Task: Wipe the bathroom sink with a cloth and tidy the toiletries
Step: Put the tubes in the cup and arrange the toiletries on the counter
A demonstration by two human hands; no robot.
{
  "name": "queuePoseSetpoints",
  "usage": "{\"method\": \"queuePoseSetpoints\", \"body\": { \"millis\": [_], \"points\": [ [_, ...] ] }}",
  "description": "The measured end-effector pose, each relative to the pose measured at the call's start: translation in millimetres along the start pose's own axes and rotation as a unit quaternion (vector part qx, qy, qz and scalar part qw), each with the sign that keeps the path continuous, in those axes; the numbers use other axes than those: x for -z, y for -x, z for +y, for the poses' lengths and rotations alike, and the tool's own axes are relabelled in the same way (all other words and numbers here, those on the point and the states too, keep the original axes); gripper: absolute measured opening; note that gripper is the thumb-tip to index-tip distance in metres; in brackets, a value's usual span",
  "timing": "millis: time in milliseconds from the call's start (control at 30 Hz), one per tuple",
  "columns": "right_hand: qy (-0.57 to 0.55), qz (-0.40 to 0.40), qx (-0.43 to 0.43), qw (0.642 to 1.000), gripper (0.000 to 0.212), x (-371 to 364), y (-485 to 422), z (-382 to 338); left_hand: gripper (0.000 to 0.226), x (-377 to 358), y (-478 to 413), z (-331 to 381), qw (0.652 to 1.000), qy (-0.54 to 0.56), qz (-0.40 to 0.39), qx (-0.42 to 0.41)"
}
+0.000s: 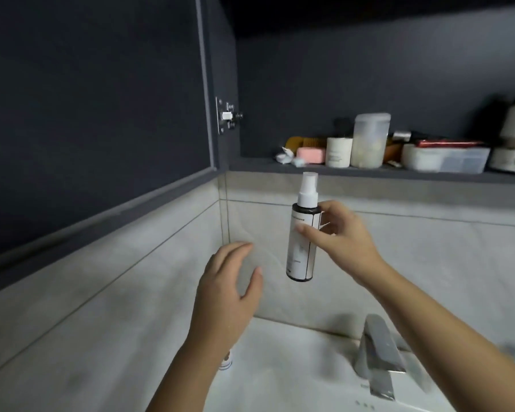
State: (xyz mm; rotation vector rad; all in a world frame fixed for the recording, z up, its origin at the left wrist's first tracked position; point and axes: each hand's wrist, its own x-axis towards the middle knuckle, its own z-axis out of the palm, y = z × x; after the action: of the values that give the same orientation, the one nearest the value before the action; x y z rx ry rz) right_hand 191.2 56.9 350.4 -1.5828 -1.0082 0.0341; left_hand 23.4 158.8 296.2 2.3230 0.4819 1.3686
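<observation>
Spray bottle held up in my right hand, below the cabinet shelf.

My right hand (348, 242) pinches the spray bottle (301, 257) near its shoulder, thumb on the label and fingers curled behind. The bottle hangs upright in the air, white nozzle on top, just under the dark shelf (339, 171). My left hand (226, 292) hovers at eight o'clock of the bottle, fingers relaxed and slightly apart, touching nothing. On the shelf, from twelve to two o'clock, sit a pink soap (312, 155) and a frosted jar (369, 141) (the rest is too blurred to name). The faucet (375, 352) stands at five o'clock on the white sink (280, 376).
</observation>
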Motion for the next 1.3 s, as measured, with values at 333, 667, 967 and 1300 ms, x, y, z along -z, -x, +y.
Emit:
{"method": "queuePoseSetpoints", "body": {
  "millis": [333,667,967,1300],
  "points": [
    [-0.024,0.037,0.052,0.998,0.036,8.1,-99.2,-79.4,0.039,23.8,-65.2,7.0,0.997,-0.055,0.051,-0.020],
    [0.037,0.085,0.060,0.994,0.044,-32.0,-189.7,-90.6,0.037,9.2,-90.5,-26.2,0.995,-0.067,0.055,-0.039],
    [0.130,0.061,0.052,0.988,0.036,-60.3,-212.7,-70.0,0.045,-9.9,-94.7,-51.5,0.995,-0.050,0.074,-0.042],
    [0.138,0.074,0.014,0.988,0.054,-62.0,-210.4,-62.3,0.045,-11.4,-82.9,-57.6,0.995,-0.054,0.074,-0.035]
  ]
}}
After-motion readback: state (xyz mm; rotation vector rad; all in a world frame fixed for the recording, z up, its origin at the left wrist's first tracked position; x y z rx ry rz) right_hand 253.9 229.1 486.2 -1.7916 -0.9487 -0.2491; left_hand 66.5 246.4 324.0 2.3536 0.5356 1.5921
